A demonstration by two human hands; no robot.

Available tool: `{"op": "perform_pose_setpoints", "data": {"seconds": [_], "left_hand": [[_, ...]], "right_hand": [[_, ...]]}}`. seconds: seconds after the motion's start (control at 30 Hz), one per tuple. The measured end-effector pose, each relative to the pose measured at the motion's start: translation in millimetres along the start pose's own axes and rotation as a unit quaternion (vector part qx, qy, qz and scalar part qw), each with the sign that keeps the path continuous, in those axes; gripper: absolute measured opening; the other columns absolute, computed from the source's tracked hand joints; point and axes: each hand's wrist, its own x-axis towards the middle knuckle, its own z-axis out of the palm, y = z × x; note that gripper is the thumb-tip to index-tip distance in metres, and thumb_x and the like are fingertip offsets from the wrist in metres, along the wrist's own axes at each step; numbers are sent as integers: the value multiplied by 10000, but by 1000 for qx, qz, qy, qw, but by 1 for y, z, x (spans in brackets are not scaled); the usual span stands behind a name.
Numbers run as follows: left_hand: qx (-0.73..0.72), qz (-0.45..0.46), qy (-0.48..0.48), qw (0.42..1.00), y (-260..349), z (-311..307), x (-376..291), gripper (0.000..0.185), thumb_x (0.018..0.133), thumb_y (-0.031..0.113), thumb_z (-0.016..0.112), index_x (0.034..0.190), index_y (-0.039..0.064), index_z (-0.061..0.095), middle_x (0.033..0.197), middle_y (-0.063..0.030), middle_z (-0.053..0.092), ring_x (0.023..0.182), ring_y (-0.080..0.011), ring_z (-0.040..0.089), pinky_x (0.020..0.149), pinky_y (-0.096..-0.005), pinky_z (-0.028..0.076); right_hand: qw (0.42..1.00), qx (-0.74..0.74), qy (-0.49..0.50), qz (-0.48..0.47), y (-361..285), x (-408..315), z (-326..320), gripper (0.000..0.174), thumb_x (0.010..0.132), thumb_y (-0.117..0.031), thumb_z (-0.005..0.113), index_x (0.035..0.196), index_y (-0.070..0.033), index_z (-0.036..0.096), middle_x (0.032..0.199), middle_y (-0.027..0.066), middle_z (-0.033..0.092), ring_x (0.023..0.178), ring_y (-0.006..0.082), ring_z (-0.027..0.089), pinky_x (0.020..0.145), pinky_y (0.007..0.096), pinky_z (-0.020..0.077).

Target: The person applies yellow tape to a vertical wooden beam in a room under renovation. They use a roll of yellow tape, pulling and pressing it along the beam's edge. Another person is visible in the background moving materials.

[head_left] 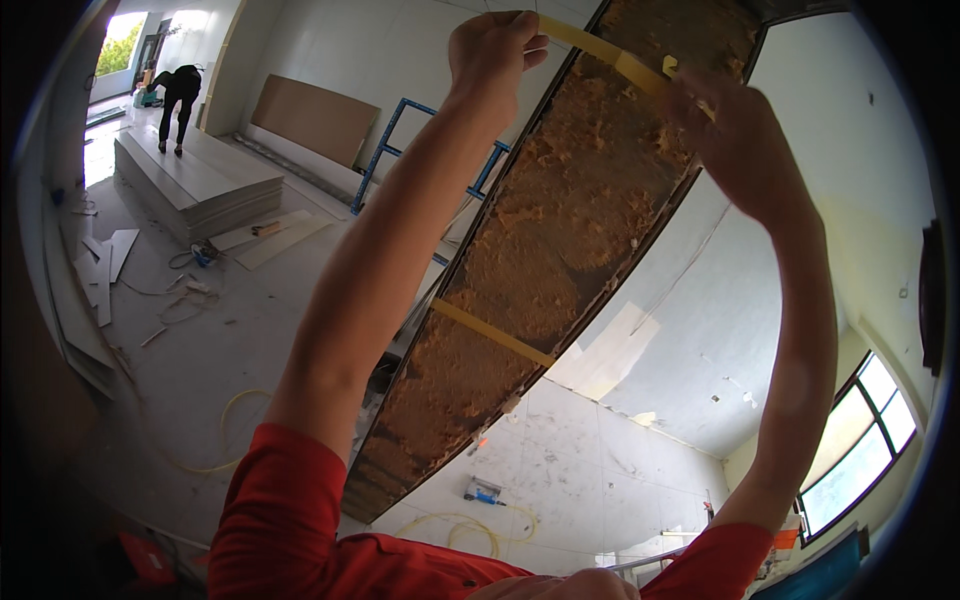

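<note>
Both my arms reach up to a long, narrow brown panel [555, 225] with a rough, glue-like surface and dark edges. My left hand [495, 56] grips one end of a yellow tape strip [592, 46] at the panel's left edge. The strip stretches across the panel to my right hand [724, 135], which is blurred at the right edge; whether its fingers hold the strip is unclear. A small yellow piece [670, 64] shows just above that hand. Lower down, another yellow strip [491, 332] lies across the panel from edge to edge.
A blue metal frame [384, 146] stands behind my left forearm. Farther left, a person [180, 97] bends over on a stack of white boards [199, 180]. Board offcuts [109, 262] and cables lie on the floor. Below right are a blue pneumatic tool [485, 491] and a coiled yellow hose [476, 525].
</note>
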Motion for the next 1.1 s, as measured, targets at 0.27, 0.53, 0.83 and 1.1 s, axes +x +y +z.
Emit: {"op": "perform_pose_setpoints", "data": {"seconds": [0.27,0.53,0.83,1.1], "left_hand": [[-8,-133,37,990,-20,4,18,240,1048,108,738,1135,-115,735,995,-173,738,821,-222,747,673,-328,665],[89,-233,-22,968,-51,6,22,286,1044,214,772,1036,-71,759,906,-111,695,735,-210,601,649,-480,520],[68,-207,-48,975,-72,5,44,183,953,183,781,897,14,737,764,-127,675,602,-256,585,525,-401,475],[215,70,-73,971,-64,18,16,157,950,129,716,983,-1,799,933,-154,777,847,-275,722,766,-441,569]], "right_hand": [[996,42,-70,38,16,70,3,546,1115,-578,585,830,-119,659,669,-7,637,627,72,619,668,302,479],[991,34,-78,105,-2,74,8,560,1072,-632,625,828,-130,667,671,-16,627,630,75,609,673,302,464],[992,111,-49,31,24,82,20,415,1108,-405,668,848,-83,684,635,-4,550,554,84,514,550,293,401],[989,36,-104,102,33,71,15,397,1133,-414,632,883,-105,645,611,-25,460,552,78,466,573,288,404]]}}
